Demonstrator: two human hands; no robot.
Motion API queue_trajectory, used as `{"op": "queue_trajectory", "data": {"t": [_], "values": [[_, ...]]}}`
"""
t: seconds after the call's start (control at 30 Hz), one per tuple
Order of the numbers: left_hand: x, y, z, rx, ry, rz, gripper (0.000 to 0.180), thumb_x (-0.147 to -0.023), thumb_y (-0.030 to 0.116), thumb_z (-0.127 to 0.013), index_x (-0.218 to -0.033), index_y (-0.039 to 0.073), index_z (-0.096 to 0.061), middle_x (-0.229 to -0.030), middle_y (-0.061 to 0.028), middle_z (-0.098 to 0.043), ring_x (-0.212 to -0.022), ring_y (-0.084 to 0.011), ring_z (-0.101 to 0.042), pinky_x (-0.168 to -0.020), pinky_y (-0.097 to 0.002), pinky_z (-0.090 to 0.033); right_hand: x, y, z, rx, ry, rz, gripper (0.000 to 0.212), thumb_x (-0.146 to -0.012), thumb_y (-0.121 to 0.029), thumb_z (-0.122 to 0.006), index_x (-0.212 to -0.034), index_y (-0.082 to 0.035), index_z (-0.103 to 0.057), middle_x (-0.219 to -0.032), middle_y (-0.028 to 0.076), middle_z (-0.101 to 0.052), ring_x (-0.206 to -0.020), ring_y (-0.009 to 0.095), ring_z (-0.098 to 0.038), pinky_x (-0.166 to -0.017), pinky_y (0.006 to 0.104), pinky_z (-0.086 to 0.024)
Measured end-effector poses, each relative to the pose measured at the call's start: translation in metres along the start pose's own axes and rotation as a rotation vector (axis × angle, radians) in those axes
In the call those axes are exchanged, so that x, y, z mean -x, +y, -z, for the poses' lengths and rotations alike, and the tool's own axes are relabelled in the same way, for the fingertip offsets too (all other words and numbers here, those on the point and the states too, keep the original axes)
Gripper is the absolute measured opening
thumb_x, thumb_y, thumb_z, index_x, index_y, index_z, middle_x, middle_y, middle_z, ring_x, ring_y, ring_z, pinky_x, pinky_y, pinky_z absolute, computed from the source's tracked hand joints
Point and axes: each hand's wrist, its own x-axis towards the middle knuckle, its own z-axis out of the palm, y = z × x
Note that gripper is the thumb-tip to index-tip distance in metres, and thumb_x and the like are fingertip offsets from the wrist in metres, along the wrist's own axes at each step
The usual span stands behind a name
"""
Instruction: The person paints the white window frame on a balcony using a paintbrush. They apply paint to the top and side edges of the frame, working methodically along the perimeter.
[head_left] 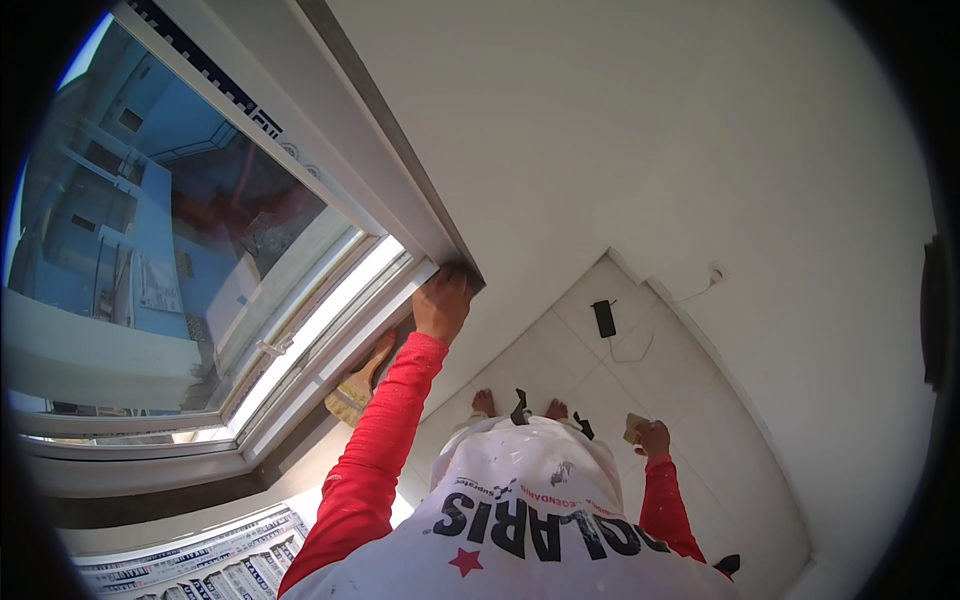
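Observation:
My left hand (443, 303) reaches up to the lower corner of the white window frame (345, 180), where the frame meets the wall. Its fingers are bent together against that corner, in shadow, and whatever they may hold is hidden. Lower down on the right, my right hand (653, 438) grips a small, flat, beige-grey rectangular pad (634, 427) between thumb and fingers. Beside my left forearm, a brush (352, 392) with a brown handle and yellowish bristles lies on the window ledge, partly covered by my sleeve.
A tilted window sash (200, 220) fills the left, with a handle (270, 349) on it. On the tiled floor (560, 345) lies a black device (604, 318) with a thin cable. A wall socket (715, 272) has a cord. Printed film strips (235, 565) show at lower left.

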Motion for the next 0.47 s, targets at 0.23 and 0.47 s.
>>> {"op": "queue_trajectory", "data": {"t": [0.23, 0.47], "values": [[0.004, 0.011, 0.023, 0.176, 0.065, 0.094, 0.009, -0.085, 0.017, -0.067, -0.09, 0.009, -0.067, -0.08, -0.0092, -0.067, -0.075, -0.0325, -0.067, -0.062, -0.0435, -0.054, 0.01, -0.004, 0.002, 0.031, 0.024, -0.025, 0.038, -0.083, -0.021, -0.072, -0.109, 0.003, -0.059, -0.102, 0.017, -0.066, -0.08, 0.028, -0.07, -0.051, 0.0385, -0.062], [-0.004, 0.005, -0.01, -0.123, 0.061, 0.003, 0.014, -0.087, 0.024, -0.068, -0.088, 0.01, -0.067, -0.089, -0.0094, -0.067, -0.069, -0.0331, -0.068, -0.058, -0.0416, -0.055, -0.005, -0.001, 0.002, 0.005, 0.004, 0.007, 0.042, -0.083, -0.022, -0.071, -0.116, 0.001, -0.06, -0.104, 0.018, -0.066, -0.083, 0.028, -0.07, -0.051, 0.0387, -0.062]]}}
